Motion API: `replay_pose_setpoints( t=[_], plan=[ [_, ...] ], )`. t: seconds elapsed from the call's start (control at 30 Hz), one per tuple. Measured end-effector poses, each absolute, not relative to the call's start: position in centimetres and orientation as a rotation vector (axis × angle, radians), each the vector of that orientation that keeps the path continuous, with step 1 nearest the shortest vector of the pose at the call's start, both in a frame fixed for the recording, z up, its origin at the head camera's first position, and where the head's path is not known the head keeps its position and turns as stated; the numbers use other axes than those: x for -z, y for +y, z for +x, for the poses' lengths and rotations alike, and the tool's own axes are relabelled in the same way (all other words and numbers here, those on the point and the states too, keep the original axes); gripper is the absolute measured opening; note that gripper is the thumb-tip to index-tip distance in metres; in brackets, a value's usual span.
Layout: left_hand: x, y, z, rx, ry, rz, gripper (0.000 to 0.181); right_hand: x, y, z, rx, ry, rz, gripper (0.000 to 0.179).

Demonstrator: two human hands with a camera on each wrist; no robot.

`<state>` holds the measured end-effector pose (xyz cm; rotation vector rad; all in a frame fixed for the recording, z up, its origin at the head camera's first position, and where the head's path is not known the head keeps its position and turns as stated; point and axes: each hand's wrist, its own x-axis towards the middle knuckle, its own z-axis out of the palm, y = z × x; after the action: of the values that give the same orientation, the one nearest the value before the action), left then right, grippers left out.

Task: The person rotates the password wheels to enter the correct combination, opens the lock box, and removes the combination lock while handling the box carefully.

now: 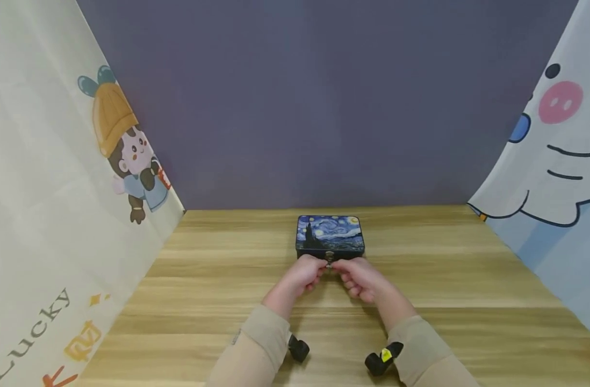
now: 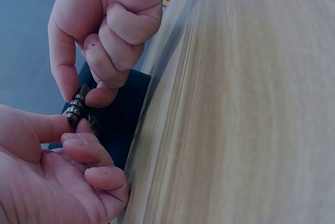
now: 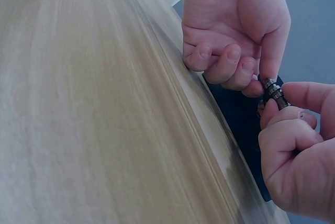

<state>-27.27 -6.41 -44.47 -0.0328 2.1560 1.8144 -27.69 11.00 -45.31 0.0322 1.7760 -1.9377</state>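
Box (image 1: 330, 236) painted with swirling sky sits closed, both hands (image 1: 307, 273) pinching the lock (image 2: 77, 105) at its front.

- Left and right of the box (image 1: 330, 234), the table (image 1: 217, 269) offers a hand room to pass, out to the left cloth (image 1: 38, 161) and right cloth (image 1: 570, 177).
- Behind the box, only a narrow strip of table lies before the back wall (image 1: 300, 107).
- Over the box there is room as well.
- At its front, the left hand (image 1: 306, 273) and right hand (image 1: 361, 278) block the lock (image 2: 77, 104) from both sides.
- Between the sleeves (image 1: 256, 344) a gap opens, narrowed by two black wrist pieces (image 1: 299, 350).
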Motion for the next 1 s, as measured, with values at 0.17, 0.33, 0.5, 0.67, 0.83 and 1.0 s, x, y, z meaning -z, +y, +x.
replay_pose_setpoints(
  t=[0.17,0.33,0.5,0.67,0.83,1.0],
  plan=[
    [44.72,-6.16,-27.63,-1.809,2.171,-0.059,0.035,45.33,11.23,-27.78,1.933,1.776,0.026,0.022],
    [44.34,-6.13,-27.89,-1.815,2.184,-0.076,0.035,45.07,11.25,-28.14,1.929,1.767,0.017,0.023],
    [43.87,-5.98,-28.08,-1.812,2.168,-0.066,0.036,44.7,11.45,-28.37,1.937,1.76,0.028,0.02],
    [43.86,-5.88,-28.08,-1.818,2.168,-0.08,0.036,44.49,11.5,-28.33,1.925,1.763,0.021,0.02],
    [44.19,-5.92,-27.9,-1.814,2.167,-0.088,0.037,44.61,11.45,-28.14,1.91,1.764,0.029,0.02],
    [44.46,-6.11,-27.76,-1.825,2.16,-0.099,0.037,44.89,11.31,-28.01,1.906,1.751,0.02,0.021]
  ],
)
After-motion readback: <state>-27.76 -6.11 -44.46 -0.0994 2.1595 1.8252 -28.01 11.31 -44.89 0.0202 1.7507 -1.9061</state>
